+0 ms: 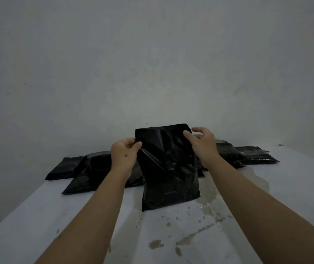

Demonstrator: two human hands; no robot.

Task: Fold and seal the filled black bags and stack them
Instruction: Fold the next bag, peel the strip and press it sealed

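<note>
A filled black plastic bag point(168, 168) lies in the middle of the white table with its empty upper part lifted upright. My left hand point(124, 152) pinches the bag's left edge between thumb and fingers. My right hand point(202, 143) holds the upper right edge, thumb on the front of the bag and fingers curved behind it. Behind, more black bags lie flat: a group at the left point(87, 168) and a group at the right point(247, 155).
The white table point(38, 216) has wet patches and brown stains point(205, 210) in front of and to the right of the bag. A plain grey wall point(152, 63) rises directly behind the bags.
</note>
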